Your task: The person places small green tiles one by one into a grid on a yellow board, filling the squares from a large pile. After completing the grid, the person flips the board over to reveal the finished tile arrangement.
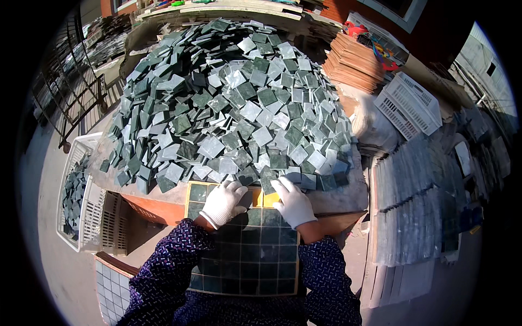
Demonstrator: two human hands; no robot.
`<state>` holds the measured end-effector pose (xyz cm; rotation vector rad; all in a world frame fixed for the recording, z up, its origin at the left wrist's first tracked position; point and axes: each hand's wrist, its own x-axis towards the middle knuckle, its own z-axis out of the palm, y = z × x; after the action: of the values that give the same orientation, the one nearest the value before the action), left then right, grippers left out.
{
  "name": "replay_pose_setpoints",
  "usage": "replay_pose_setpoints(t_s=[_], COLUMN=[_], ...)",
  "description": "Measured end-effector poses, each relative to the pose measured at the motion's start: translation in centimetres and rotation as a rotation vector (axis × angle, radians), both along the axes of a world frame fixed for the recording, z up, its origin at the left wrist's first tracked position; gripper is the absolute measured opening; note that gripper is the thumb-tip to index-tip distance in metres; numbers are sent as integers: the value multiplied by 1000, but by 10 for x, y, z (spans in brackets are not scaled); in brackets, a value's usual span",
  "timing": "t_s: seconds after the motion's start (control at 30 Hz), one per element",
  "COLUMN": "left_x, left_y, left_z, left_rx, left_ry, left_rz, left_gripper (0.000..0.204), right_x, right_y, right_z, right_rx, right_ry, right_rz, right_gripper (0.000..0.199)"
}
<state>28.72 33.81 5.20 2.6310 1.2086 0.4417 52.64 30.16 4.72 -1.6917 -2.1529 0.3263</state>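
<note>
1. The left hand (pixel 222 202) and the right hand (pixel 293 202), both in white gloves, rest at the far end of the yellow grid tray (pixel 193 217), which serves as the landmark here.
2. The left hand lies palm down over the tray's top rows, fingers loosely curled; whether it grips a tile cannot be told.
3. The right hand reaches just past the tray's far edge, its fingers spread on a dark green tile (pixel 267 176) at the foot of the tile heap (pixel 228 98), pressing it rather than clenching it.
4. The tray is mostly filled with dark green square tiles set in rows; a few yellow cells near its far edge, between the hands, show bare.
5. The heap of loose green and pale grey tiles rises directly beyond the tray on the tabletop (pixel 348 190).
6. Left of the tray stands a white plastic crate (pixel 87 217) holding more tiles.
7. Right of the tray lie stacked sheets of finished tiles (pixel 408 217).
8. Far beyond the tray to the right sits another white crate (pixel 410 103), beside a stack of brown boards (pixel 353 62).
9. Dark patterned sleeves (pixel 168 266) flank the tray's near end.
</note>
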Motion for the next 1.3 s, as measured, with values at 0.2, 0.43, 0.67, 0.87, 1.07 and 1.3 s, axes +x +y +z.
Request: replay_pose_setpoints(t_s=[0.2, 0.43, 0.67, 0.87, 1.07, 1.3], left_x=[-13, 18, 16, 21, 14, 17], left_y=[7, -7, 22, 10, 5, -4], left_z=[-26, -15, -2, -14, -25, -14], left_rx=[1, -2, -195, -224, -189, -146], left_ry=[-115, -180, -404, -276, -213, -200], left_rz=[-101, -27, 25, 35, -48, -108], left_gripper=[59, 39, 24, 39, 47, 55], right_x=[-8, 43, 55, 61, 43, -24], right_y=[43, -1, -7, 1, 8, 46], right_z=[27, 19, 21, -6, 11, 17], right_rx=[-190, -74, -175, -122, -113, -86], right_ry=[-127, 86, 98, 103, -54, -171], right_rz=[36, -35, 23, 101, 140, -176], right_gripper=[53, 53, 51, 44, 36, 45])
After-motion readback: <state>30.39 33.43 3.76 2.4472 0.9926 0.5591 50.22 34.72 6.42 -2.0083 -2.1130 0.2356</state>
